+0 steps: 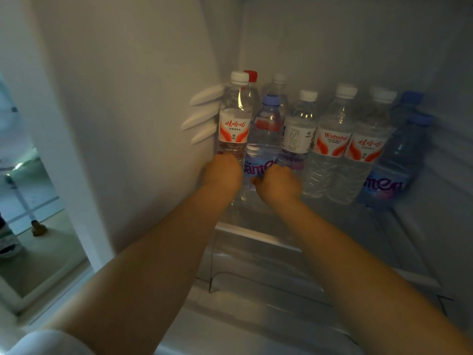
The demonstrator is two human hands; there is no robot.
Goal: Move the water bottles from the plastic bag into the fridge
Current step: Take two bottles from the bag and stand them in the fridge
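Both my arms reach deep into the fridge. My left hand (pixel 222 172) grips the base of a white-capped, red-labelled bottle (pixel 234 116) standing at the left wall. My right hand (pixel 279 184) grips the lower part of a blue-capped bottle (pixel 263 134) standing right beside it. Several more water bottles stand in a row on the glass shelf (pixel 256 226) to the right, among them a white-capped Wahaha bottle (pixel 332 142) and a blue bottle (pixel 399 162) at the far right. A red-capped bottle (pixel 251 76) stands behind. The plastic bag is out of view.
White shelf-support ribs (pixel 202 116) stick out of the fridge's left wall beside the bottles. A clear drawer (pixel 256 272) lies below the shelf. Past the fridge's left edge I see floor and a metal leg (pixel 23 201).
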